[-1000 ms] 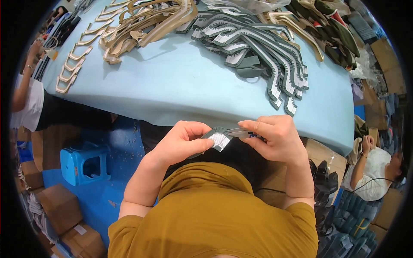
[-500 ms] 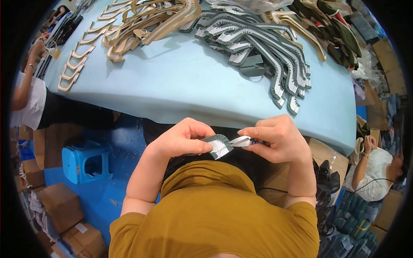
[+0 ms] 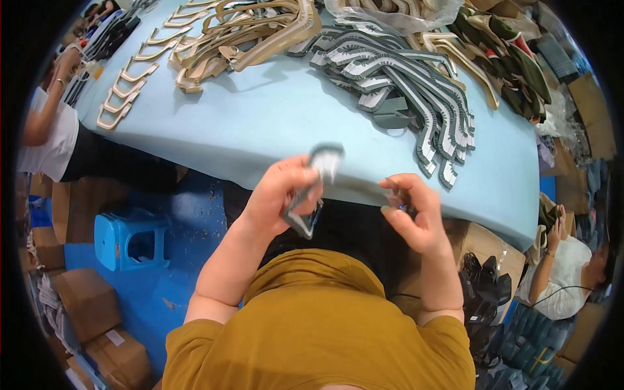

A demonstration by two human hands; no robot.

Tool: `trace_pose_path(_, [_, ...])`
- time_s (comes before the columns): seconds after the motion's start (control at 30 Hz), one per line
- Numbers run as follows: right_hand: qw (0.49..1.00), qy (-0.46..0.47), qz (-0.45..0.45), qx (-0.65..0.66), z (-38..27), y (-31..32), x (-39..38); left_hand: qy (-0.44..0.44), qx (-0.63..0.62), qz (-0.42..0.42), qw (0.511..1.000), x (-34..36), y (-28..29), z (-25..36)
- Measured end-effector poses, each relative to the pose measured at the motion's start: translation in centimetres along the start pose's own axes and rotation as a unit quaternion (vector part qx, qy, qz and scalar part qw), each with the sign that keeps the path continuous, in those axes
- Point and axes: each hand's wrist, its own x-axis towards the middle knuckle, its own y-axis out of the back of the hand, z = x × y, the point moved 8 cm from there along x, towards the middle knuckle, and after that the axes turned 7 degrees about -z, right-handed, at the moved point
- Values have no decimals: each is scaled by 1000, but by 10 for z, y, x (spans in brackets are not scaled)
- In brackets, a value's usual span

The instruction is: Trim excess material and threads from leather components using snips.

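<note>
My left hand [image 3: 281, 195] is closed around a grey-green fabric strip [image 3: 327, 159] with a white backing. The strip's upper end, smeared by motion, stands above my fingers, and its lower part bends out below the palm. Apart from it, by the table's front edge, my right hand [image 3: 416, 211] curls round small thread snips [image 3: 398, 197], mostly covered by the fingers. Ahead on the table lies a pile of similar grey-green and white curved strips [image 3: 416, 84].
Tan curved strips [image 3: 253, 39] cover the back left of the light blue table [image 3: 260, 130]. A clear plastic bag [image 3: 416, 16] and dark green pieces [image 3: 500, 52] lie at the back right. A blue stool [image 3: 130, 240] stands left; other people sit at both sides.
My left hand has lifted and turned the strip up toward the table edge. The right hand has drawn the snips away from it, and their blades now show far less.
</note>
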Motion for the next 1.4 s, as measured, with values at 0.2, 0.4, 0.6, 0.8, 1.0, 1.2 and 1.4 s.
trace_pose_path(0.2, [985, -21, -39, -166, -4, -60, 5, -191, -292, 118, 930, 15, 15, 21])
trace_pose_path(0.4, [987, -40, -9, -156, 16, -62, 10, -190, -228, 92, 951, 18, 8, 28])
trace_pose_path(0.6, [920, -275, -74, 271, 42, -49, 28, 93, 283, -10, 954, -10, 3, -8])
trace_pose_path(0.8, [910, -307, -117, 253, 57, -48, 45, 193, 249, -73, 946, -16, -10, -45])
trace_pose_path(1.0, [973, -218, 37, 71, 40, -8, 35, 75, 202, 38, 976, -10, -8, -24])
trace_pose_path(1.2, [993, -112, 37, -11, 27, 4, -15, 43, 168, 61, 983, 1, -1, -20])
trace_pose_path(1.4, [992, -77, -44, -87, 11, -3, -15, 57, 205, 75, 974, 6, 4, -22])
